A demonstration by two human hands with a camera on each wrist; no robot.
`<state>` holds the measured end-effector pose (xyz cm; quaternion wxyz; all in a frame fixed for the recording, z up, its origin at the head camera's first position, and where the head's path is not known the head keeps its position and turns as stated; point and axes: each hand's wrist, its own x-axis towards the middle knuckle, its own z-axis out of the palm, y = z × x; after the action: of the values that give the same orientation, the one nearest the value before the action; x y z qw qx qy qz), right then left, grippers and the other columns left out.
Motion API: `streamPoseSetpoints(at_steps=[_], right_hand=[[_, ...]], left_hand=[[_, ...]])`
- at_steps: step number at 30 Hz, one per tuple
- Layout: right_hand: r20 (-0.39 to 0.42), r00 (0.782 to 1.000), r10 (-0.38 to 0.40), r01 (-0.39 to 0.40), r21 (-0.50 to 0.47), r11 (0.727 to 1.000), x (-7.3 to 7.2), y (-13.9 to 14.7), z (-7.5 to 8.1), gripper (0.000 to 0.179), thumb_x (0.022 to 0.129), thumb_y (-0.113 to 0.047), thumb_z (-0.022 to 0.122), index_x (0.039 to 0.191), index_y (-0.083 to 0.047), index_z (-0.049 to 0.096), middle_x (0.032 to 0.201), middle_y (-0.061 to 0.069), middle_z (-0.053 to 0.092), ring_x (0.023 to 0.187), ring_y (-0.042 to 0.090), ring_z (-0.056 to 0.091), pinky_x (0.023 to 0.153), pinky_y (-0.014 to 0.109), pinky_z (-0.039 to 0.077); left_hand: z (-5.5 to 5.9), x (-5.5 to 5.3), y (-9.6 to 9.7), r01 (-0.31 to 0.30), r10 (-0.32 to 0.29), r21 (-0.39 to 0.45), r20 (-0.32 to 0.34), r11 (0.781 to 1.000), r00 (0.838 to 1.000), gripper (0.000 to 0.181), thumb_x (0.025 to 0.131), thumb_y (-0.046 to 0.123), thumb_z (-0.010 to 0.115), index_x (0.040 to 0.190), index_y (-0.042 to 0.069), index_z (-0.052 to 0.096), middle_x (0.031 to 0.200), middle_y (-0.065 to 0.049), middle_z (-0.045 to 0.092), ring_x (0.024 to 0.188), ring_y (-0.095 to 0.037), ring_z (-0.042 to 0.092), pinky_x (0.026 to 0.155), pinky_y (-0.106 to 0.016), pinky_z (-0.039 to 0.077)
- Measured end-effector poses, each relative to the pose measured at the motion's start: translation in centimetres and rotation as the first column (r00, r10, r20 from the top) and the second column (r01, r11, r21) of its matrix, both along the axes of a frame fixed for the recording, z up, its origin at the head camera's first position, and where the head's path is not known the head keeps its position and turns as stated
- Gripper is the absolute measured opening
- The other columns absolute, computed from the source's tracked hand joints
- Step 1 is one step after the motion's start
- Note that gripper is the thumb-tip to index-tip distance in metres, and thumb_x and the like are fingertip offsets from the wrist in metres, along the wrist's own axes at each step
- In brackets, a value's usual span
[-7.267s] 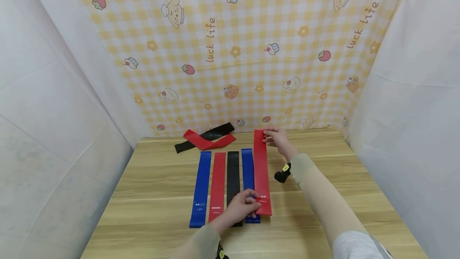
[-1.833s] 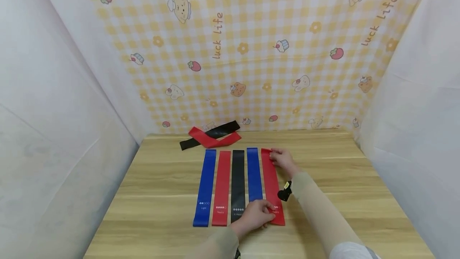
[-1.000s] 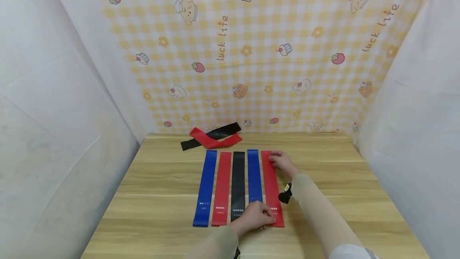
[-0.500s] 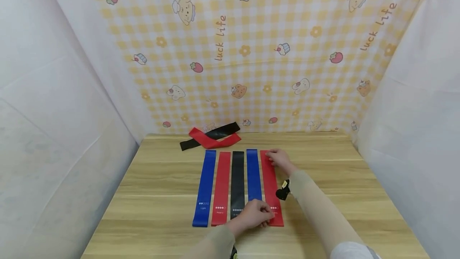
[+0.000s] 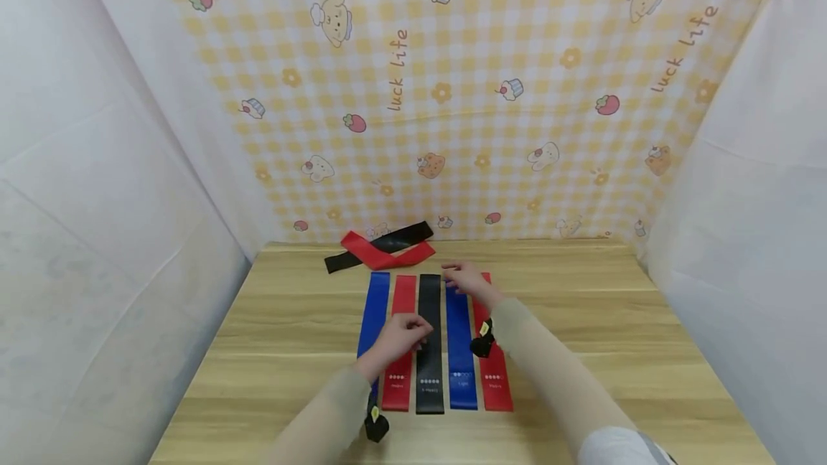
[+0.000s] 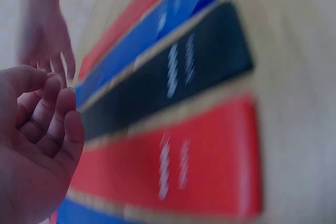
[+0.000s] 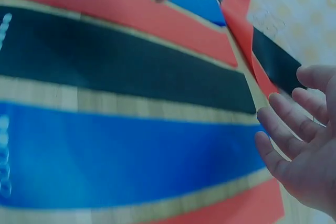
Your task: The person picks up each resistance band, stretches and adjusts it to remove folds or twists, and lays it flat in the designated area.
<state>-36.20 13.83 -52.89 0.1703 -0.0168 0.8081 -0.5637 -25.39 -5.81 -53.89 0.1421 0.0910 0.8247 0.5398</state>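
Resistance loop bands lie flat side by side: a blue one (image 5: 372, 314), a red one (image 5: 399, 379), a black one (image 5: 429, 350), another blue one (image 5: 460, 350) and another red one (image 5: 496, 379). My left hand (image 5: 395, 341) is over the left red and black bands, its fingers loosely bent and holding nothing. My right hand (image 5: 468, 283) hovers near the far ends of the black and right blue bands, fingers spread, nothing in them. In the right wrist view the right palm (image 7: 310, 145) is beside the blue band's end. My forearm and wrist camera partly cover the right red band.
Behind the row, a folded red band (image 5: 384, 258) lies across a black band (image 5: 410, 235) near the patterned cloth backdrop (image 5: 452, 128). White cloth walls (image 5: 129, 235) stand on both sides of the wooden table (image 5: 271, 350).
The rightmost red band was moved right and laid down beside the blue band. In the last half second both hands let go of it and moved left, the left hand also away from me.
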Motion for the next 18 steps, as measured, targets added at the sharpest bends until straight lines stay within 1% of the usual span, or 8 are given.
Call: streamPoseSetpoints(at_steps=[5, 8, 9, 12, 14, 17, 18], right_hand=[[0.015, 0.999, 0.038, -0.037, -0.043, 0.998, -0.8, -2.3, 0.2, 0.047, 0.100, -0.018, 0.050, 0.143, -0.001, 0.043, 0.126, 0.024, 0.059, 0.111, 0.039, 0.057, 0.085, 0.047, 0.048], [0.031, 0.997, 0.073, -0.071, -0.053, 0.996, -1.1, -3.5, 0.2, 0.048, 0.101, -0.018, 0.050, 0.145, -0.002, 0.041, 0.127, 0.023, 0.058, 0.112, 0.038, 0.057, 0.087, 0.049, 0.047], [0.033, 0.996, 0.082, -0.080, -0.052, 0.995, -1.1, -3.9, 0.1, 0.048, 0.101, -0.017, 0.050, 0.145, -0.002, 0.040, 0.128, 0.023, 0.058, 0.113, 0.037, 0.058, 0.088, 0.049, 0.047], [0.047, 0.995, 0.090, -0.088, -0.051, 0.995, -1.2, -5.0, 0.1, 0.050, 0.101, -0.017, 0.050, 0.147, -0.004, 0.037, 0.130, 0.022, 0.056, 0.114, 0.036, 0.058, 0.090, 0.051, 0.047], [0.054, 0.995, 0.081, -0.077, -0.065, 0.995, -1.3, -5.7, 0.0, 0.051, 0.100, -0.017, 0.051, 0.148, -0.005, 0.036, 0.131, 0.021, 0.056, 0.113, 0.035, 0.059, 0.090, 0.050, 0.047], [0.051, 0.997, 0.060, -0.056, -0.084, 0.995, -1.5, -6.7, -0.4, 0.052, 0.099, -0.017, 0.053, 0.148, -0.007, 0.038, 0.127, 0.019, 0.060, 0.108, 0.032, 0.062, 0.084, 0.047, 0.050], [0.034, 0.997, 0.063, -0.060, -0.093, 0.994, -1.6, -6.9, -0.6, 0.052, 0.099, -0.019, 0.054, 0.147, -0.007, 0.039, 0.122, 0.017, 0.062, 0.103, 0.030, 0.064, 0.079, 0.044, 0.051]], left_hand=[[-0.2, -2.1, -3.0, -0.101, 0.100, -0.040, -0.026, 0.994, 0.995, 0.022, 0.096, 0.018, 0.060, 0.101, 0.000, 0.072, 0.076, -0.007, 0.066, 0.062, -0.015, 0.059, 0.055, -0.028, 0.047], [-0.5, -3.0, -4.1, -0.156, 0.156, -0.012, -0.014, 0.988, 0.988, 0.021, 0.097, 0.015, 0.059, 0.100, -0.002, 0.071, 0.076, -0.008, 0.065, 0.060, -0.014, 0.057, 0.055, -0.027, 0.048], [-0.7, -3.2, -4.4, -0.172, 0.172, 0.003, 0.002, 0.985, 0.985, 0.021, 0.097, 0.014, 0.058, 0.100, -0.003, 0.070, 0.076, -0.008, 0.064, 0.060, -0.014, 0.056, 0.055, -0.027, 0.048], [-1.5, -3.5, -5.1, -0.195, 0.194, 0.025, 0.042, 0.980, 0.980, 0.021, 0.098, 0.013, 0.057, 0.099, -0.006, 0.067, 0.076, -0.007, 0.063, 0.060, -0.013, 0.056, 0.058, -0.027, 0.050], [-2.0, -3.6, -5.3, -0.195, 0.193, 0.027, 0.059, 0.980, 0.979, 0.022, 0.098, 0.013, 0.057, 0.099, -0.007, 0.066, 0.076, -0.006, 0.063, 0.060, -0.013, 0.056, 0.058, -0.028, 0.050], [-2.7, -3.5, -5.6, -0.194, 0.192, 0.013, 0.069, 0.981, 0.979, 0.020, 0.097, 0.013, 0.057, 0.101, -0.005, 0.065, 0.078, -0.006, 0.062, 0.062, -0.013, 0.057, 0.059, -0.029, 0.051], [-2.9, -3.5, -5.7, -0.193, 0.192, 0.009, 0.069, 0.981, 0.979, 0.019, 0.097, 0.012, 0.057, 0.102, -0.005, 0.065, 0.078, -0.006, 0.063, 0.062, -0.013, 0.057, 0.059, -0.029, 0.051]])
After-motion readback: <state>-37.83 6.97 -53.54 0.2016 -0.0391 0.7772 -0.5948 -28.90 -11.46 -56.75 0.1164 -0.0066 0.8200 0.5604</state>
